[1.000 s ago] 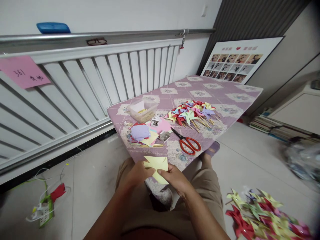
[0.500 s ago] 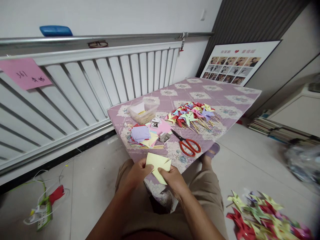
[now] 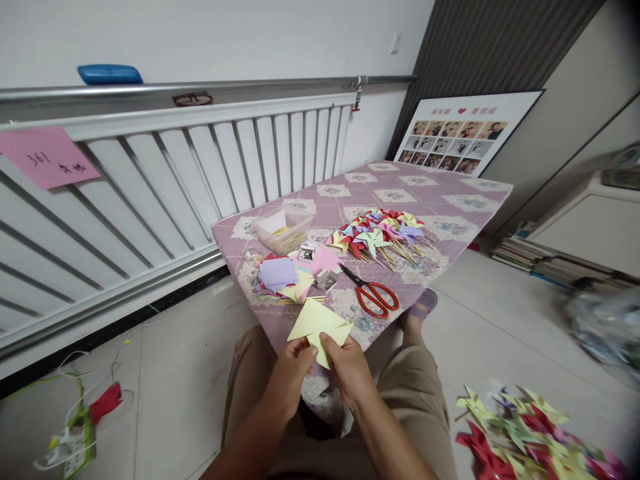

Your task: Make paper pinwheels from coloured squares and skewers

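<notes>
A pale yellow paper square [image 3: 316,321] with slits cut in from its corners is held over the near corner of the table. My left hand [image 3: 296,367] pinches its lower left part, thumb on top. On the lower right part, my right hand [image 3: 345,363] presses its thumb near the paper's middle, fingers beneath. Just beyond lie orange-handled scissors [image 3: 375,297], blades partly apart and pointing up left. A pile of coloured paper squares [image 3: 279,273] sits to their left, beside small silvery packets [image 3: 326,280]. Finished pinwheels [image 3: 377,233] on sticks lie farther back.
A clear plastic box [image 3: 285,230] holding sticks stands on the flowered tablecloth [image 3: 345,191]. A white radiator [image 3: 200,167] runs along the left. More pinwheels [image 3: 530,427] lie on the floor at right, and a power strip [image 3: 80,447] with cables at left.
The yellow paper has turned so one corner points away from me. My left hand has shifted from its left edge to near its lower corner. The view has tilted slightly.
</notes>
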Available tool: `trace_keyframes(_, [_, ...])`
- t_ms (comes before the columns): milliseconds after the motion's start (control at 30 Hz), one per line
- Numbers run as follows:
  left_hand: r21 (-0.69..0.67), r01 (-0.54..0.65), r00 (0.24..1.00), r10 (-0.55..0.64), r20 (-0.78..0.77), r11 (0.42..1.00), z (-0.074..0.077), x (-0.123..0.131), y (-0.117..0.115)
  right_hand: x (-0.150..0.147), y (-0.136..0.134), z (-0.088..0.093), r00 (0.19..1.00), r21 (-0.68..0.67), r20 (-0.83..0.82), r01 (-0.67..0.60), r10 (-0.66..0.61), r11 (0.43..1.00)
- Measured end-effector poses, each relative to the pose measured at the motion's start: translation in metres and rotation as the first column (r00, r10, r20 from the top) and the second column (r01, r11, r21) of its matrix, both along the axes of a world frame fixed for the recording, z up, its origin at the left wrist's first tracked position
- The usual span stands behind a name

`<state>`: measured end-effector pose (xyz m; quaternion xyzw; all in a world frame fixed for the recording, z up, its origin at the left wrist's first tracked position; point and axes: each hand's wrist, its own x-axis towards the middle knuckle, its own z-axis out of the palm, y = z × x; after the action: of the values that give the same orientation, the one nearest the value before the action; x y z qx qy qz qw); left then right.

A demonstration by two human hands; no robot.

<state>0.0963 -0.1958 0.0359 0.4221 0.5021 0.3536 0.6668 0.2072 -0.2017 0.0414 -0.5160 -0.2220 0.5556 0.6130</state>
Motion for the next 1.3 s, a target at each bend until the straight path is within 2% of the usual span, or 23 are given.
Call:
trace_keyframes(133, [-0.043,-0.098,0.985,0.103,0.138,0.994,0.007,0.005,0.005,-0.005,-0.001,0.007,0.999,-0.018,0.028,-0.02,0.021,1.0])
trace_keyframes(233, [-0.098,-0.148,0.969,0.165,0.186,0.984,0.014,0.009,0.006,-0.008,-0.002,0.009,1.0,0.0,0.016,-0.008,0.008,1.0])
trace_keyframes(367, [-0.101,-0.196,0.954,0.214,0.212,0.975,0.02,0.014,0.005,-0.009,-0.002,0.008,1.0,-0.004,0.027,0.012,-0.012,1.0])
trace_keyframes(733, [-0.075,-0.213,0.966,0.222,0.13,0.974,0.02,0.017,0.006,-0.01,-0.003,0.005,0.999,0.007,0.035,0.02,-0.02,1.0])
trace_keyframes(900, [-0.067,-0.21,0.976,0.213,0.036,0.975,0.026,0.017,0.005,-0.011,-0.002,0.002,0.998,0.009,-0.054,0.021,-0.02,1.0])
trace_keyframes(1100, [-0.07,-0.223,0.972,0.227,0.066,0.972,0.028,0.015,0.004,-0.014,-0.001,0.002,0.989,0.007,-0.14,0.047,-0.046,0.999])
trace_keyframes(1300, [-0.044,-0.184,0.983,0.185,0.0,0.982,0.026,0.014,0.003,-0.013,-0.001,0.001,0.995,-0.006,-0.086,0.046,-0.047,0.999])
